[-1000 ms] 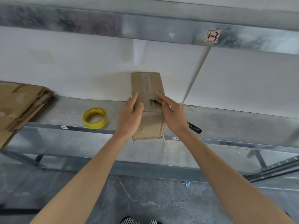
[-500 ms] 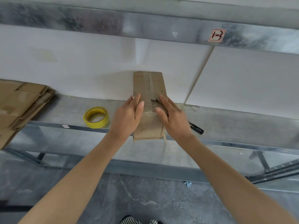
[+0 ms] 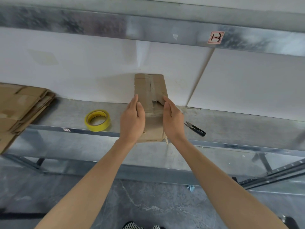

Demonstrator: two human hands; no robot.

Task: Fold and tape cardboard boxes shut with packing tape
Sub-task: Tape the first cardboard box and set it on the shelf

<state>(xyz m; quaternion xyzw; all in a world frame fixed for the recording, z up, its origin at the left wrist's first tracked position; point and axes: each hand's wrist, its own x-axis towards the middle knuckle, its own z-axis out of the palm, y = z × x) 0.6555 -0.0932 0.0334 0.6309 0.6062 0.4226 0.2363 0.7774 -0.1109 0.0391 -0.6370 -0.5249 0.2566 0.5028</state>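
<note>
matt brown cardboard box [image 3: 149, 90], dull galvanised metal shelf [image 3: 231, 123], glossy yellow tape roll [image 3: 97, 120]

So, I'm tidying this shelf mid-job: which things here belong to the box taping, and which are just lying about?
For the job: cardboard box, yellow tape roll, black snips, stack of flattened cardboard.
Just lying about: blue scrap on the floor, red-marked label on the upper beam.

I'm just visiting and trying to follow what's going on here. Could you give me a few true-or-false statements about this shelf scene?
1. The left hand and right hand flank the box, one at each side. True.
2. The yellow tape roll lies left of the box. True.
3. The right hand holds the snips. False: the snips lie on the shelf, right of that hand.
4. Flattened cardboard is stacked at the far right. False: the cardboard stack sits at the far left.
</note>
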